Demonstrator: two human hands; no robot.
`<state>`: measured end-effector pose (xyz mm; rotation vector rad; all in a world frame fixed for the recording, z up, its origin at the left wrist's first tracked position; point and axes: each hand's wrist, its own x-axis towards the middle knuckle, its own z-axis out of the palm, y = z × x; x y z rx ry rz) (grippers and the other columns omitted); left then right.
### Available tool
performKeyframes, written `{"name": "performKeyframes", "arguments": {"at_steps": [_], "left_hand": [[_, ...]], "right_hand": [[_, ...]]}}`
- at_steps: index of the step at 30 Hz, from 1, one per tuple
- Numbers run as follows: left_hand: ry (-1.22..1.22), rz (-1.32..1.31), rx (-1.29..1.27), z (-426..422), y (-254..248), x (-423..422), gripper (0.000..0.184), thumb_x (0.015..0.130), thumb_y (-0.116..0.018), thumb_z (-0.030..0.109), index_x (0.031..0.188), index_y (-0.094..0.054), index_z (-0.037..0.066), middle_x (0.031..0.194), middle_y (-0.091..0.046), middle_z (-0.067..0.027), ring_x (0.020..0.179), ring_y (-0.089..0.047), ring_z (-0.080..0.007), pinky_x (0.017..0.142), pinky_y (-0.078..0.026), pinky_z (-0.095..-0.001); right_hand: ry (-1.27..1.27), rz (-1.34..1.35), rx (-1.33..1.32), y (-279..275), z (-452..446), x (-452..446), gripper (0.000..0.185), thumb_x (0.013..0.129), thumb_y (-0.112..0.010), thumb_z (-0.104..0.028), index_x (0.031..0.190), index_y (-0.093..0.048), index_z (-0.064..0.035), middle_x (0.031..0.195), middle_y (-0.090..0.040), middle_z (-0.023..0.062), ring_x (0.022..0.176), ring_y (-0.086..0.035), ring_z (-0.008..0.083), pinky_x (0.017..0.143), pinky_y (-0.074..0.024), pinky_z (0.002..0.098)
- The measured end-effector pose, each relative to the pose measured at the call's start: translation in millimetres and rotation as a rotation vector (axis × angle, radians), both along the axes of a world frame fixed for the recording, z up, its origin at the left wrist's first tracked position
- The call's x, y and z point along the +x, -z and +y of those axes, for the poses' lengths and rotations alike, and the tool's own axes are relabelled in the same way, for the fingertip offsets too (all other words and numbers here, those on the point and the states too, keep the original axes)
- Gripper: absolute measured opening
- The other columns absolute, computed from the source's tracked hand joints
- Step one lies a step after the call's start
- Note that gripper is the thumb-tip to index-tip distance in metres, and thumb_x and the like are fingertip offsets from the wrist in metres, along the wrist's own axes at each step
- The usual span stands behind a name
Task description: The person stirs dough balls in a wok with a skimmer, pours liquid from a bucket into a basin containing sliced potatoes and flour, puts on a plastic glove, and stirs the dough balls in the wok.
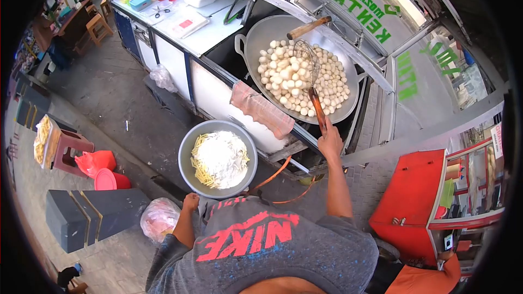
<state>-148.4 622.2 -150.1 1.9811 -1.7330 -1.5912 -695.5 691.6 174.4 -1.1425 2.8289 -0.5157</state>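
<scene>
Head view: right fingers (pixel 328 137) wrap closed around a wooden handle (pixel 317 109).

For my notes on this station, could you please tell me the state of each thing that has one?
Right hand: gripping whisk
Whisk: wires among pale balls
Wok: holding many pale balls
Grey basin: holding yellow strips, white powder on top
Left hand: lowered, grip unclear
Pink cloth: draped over cart edge
</scene>
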Motion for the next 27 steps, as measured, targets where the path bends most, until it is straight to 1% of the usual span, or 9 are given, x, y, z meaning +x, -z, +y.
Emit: {"name": "performKeyframes", "arguments": {"at_steps": [6, 11, 14, 16, 18, 20, 22, 23, 27], "left_hand": [[0.049, 0.065, -0.011, -6.3, 32.6, 13.3, 0.028, 0.083, -0.058, 0.020, 0.097, -0.063, -0.004, 0.078, -0.065, -0.0126, 0.058, -0.063, -0.0182, 0.048, -0.049, -0.0304], [0.046, 0.050, 0.093, -0.4, 36.6, 32.3, 0.029, 0.085, -0.057, 0.022, 0.099, -0.064, -0.002, 0.077, -0.065, -0.0125, 0.057, -0.063, -0.0186, 0.046, -0.050, -0.0312], [0.017, -0.062, 0.114, 6.9, 15.4, 34.1, 0.028, 0.085, -0.057, 0.023, 0.098, -0.063, -0.001, 0.078, -0.065, -0.0113, 0.056, -0.063, -0.0181, 0.044, -0.050, -0.0315], [-0.077, 0.007, 0.131, 18.8, 13.5, 41.7, 0.028, 0.085, -0.058, 0.023, 0.097, -0.063, -0.002, 0.077, -0.064, -0.0109, 0.055, -0.062, -0.0180, 0.045, -0.049, -0.0310], [-0.135, 0.033, 0.123, 23.3, 11.3, 48.7, 0.031, 0.083, -0.058, 0.023, 0.096, -0.063, -0.004, 0.078, -0.066, -0.0135, 0.057, -0.063, -0.0190, 0.050, -0.050, -0.0313], [-0.166, 0.046, 0.153, 28.8, 8.4, 54.8, 0.026, 0.086, -0.058, 0.022, 0.098, -0.061, -0.001, 0.078, -0.062, -0.0096, 0.055, -0.061, -0.0176, 0.043, -0.049, -0.0295], [-0.178, 0.021, 0.191, 31.9, 7.1, 59.0, 0.025, 0.086, -0.058, 0.022, 0.097, -0.061, 0.000, 0.079, -0.062, -0.0096, 0.056, -0.061, -0.0174, 0.044, -0.049, -0.0290], [-0.170, 0.017, 0.172, 34.2, 8.8, 62.9, 0.025, 0.086, -0.058, 0.021, 0.097, -0.061, 0.000, 0.079, -0.062, -0.0094, 0.056, -0.061, -0.0174, 0.044, -0.049, -0.0289], [-0.179, 0.002, 0.092, 27.8, 11.9, 66.6, 0.024, 0.086, -0.058, 0.021, 0.098, -0.061, 0.000, 0.079, -0.062, -0.0088, 0.057, -0.061, -0.0176, 0.044, -0.049, -0.0283]], "right_hand": [[0.133, 0.292, 0.296, -20.6, 16.1, -95.1, 0.074, 0.070, -0.064, -0.005, 0.138, -0.039, -0.0203, 0.100, -0.055, 0.0162, 0.087, -0.062, 0.0354, 0.072, -0.0513, 0.0448], [0.089, 0.157, 0.401, -9.7, -4.2, -140.8, 0.074, 0.068, -0.061, -0.005, 0.137, -0.034, -0.0053, 0.096, -0.062, 0.0263, 0.091, -0.062, 0.0402, 0.078, -0.0501, 0.0471], [0.087, 0.015, 0.284, 33.8, -48.7, -139.9, 0.067, 0.068, -0.059, -0.005, 0.131, -0.037, -0.0012, 0.096, -0.062, 0.0269, 0.091, -0.061, 0.0426, 0.082, -0.0493, 0.0466], [0.060, -0.060, 0.196, 65.4, -91.1, -135.2, 0.056, 0.067, -0.059, -0.005, 0.120, -0.044, 0.0031, 0.096, -0.062, 0.0280, 0.092, -0.061, 0.0427, 0.085, -0.0481, 0.0434], [0.170, -0.262, -0.090, 117.9, -138.9, -137.2, 0.057, 0.065, -0.062, -0.011, 0.117, -0.046, 0.0046, 0.104, -0.060, 0.0303, 0.099, -0.060, 0.0402, 0.086, -0.0484, 0.0404], [0.301, -0.563, -0.372, 193.5, -196.2, -151.2, 0.034, 0.066, -0.060, -0.004, 0.099, -0.052, 0.0024, 0.087, -0.062, 0.0240, 0.077, -0.064, 0.0345, 0.069, -0.0519, 0.0410], [0.377, -1.334, -0.656, 144.1, -231.0, -111.7, 0.019, 0.071, -0.055, 0.004, 0.087, -0.048, -0.0026, 0.065, -0.052, 0.0100, 0.047, -0.050, 0.0193, 0.038, -0.0408, 0.0313], [0.227, -1.407, -0.606, 136.1, -242.3, -104.1, 0.015, 0.075, -0.052, 0.005, 0.087, -0.048, -0.0030, 0.064, -0.052, 0.0094, 0.048, -0.050, 0.0175, 0.041, -0.0423, 0.0297], [0.157, -1.393, -0.752, 106.2, -257.7, -83.7, 0.015, 0.078, -0.053, 0.001, 0.093, -0.050, -0.0027, 0.064, -0.052, 0.0067, 0.050, -0.051, 0.0148, 0.043, -0.0424, 0.0274]]}}
